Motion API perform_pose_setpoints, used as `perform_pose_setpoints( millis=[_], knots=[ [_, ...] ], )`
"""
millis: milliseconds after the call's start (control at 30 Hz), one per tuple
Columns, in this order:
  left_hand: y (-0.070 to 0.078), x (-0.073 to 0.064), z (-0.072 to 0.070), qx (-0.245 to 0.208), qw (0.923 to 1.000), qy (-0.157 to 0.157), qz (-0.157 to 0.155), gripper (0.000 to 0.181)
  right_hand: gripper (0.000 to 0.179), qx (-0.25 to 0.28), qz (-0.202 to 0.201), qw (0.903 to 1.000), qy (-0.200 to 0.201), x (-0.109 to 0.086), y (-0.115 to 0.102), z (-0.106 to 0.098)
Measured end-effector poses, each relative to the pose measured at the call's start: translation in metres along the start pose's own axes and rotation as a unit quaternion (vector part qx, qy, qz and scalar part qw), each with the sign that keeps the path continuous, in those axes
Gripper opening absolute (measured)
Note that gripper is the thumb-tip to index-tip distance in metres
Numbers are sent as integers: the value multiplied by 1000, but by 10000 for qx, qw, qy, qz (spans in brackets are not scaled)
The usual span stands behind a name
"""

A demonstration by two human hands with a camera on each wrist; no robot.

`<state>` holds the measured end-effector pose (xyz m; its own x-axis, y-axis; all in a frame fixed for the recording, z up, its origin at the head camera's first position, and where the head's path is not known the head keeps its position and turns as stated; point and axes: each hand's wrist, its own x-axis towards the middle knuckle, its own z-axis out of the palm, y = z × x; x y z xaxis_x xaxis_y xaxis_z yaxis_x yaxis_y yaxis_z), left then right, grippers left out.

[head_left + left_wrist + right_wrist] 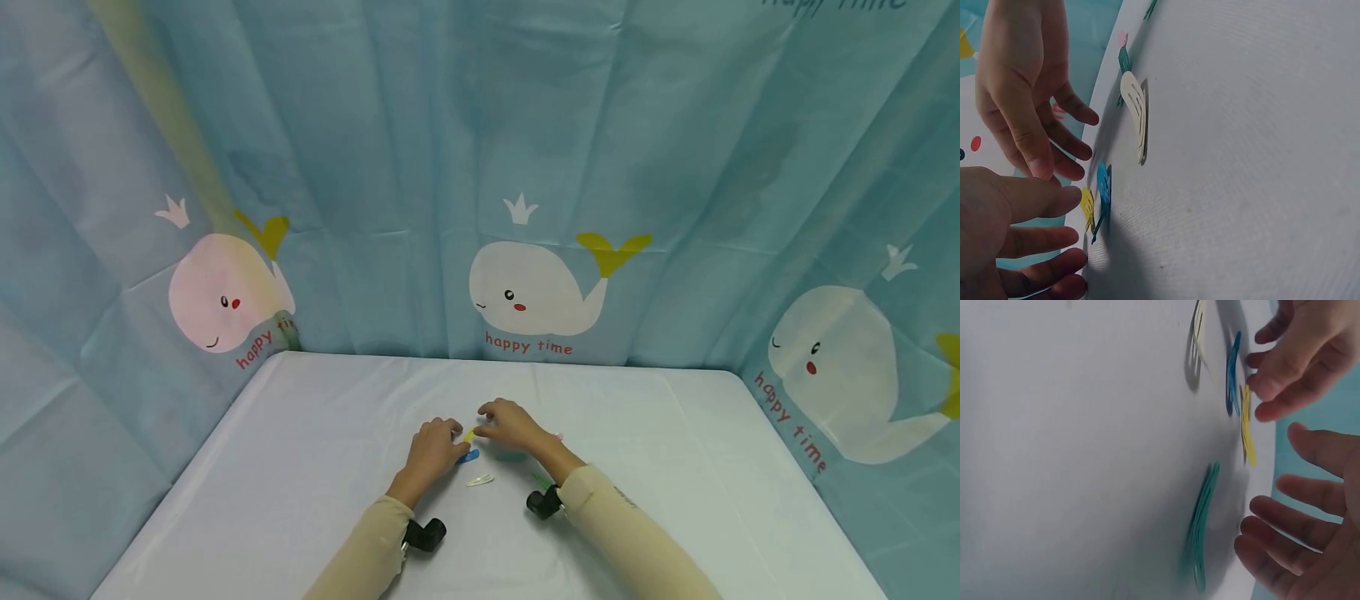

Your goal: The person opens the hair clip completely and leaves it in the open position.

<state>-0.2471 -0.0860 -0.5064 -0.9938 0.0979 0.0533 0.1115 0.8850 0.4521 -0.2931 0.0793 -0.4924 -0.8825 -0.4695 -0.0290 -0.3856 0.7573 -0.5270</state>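
Note:
Several snap hair clips lie on the white table. Above its middle, my left hand (433, 448) has its fingers loosely bent, holding nothing. Its fingertips are nearest to a yellow hair clip (1247, 428) and a blue hair clip (1104, 194); whether they touch the yellow one I cannot tell. Facing it, my right hand (513, 425) has spread, relaxed fingers with nothing between them. Under the right hand lies a teal hair clip (1205, 528). Closer to the front is a cream hair clip (1135, 109).
A green hair clip (541, 481) lies by the right wrist, partly covered by the arm. Behind the right forearm shows a bit of a pink piece (558, 436). A blue curtain (420, 167) with printed whales hangs behind the white table (300, 483).

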Motion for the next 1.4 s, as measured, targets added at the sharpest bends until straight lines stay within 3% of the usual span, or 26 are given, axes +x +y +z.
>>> perform_pose_setpoints(
  millis=[367,833,1067,1400],
  knots=[
    [4,1,-3,-138,9997,-60,194,22,24,-27,42,9999,91,6,-8,12],
    [-3,5,3,-368,9985,138,385,7,7,135,381,9989,235,7,-10,17],
    [-4,6,4,-430,9980,322,331,5,7,463,218,9985,188,5,-6,13],
    [1,7,-2,-905,9943,493,262,6,7,869,0,9957,310,5,2,-4]
  ],
)
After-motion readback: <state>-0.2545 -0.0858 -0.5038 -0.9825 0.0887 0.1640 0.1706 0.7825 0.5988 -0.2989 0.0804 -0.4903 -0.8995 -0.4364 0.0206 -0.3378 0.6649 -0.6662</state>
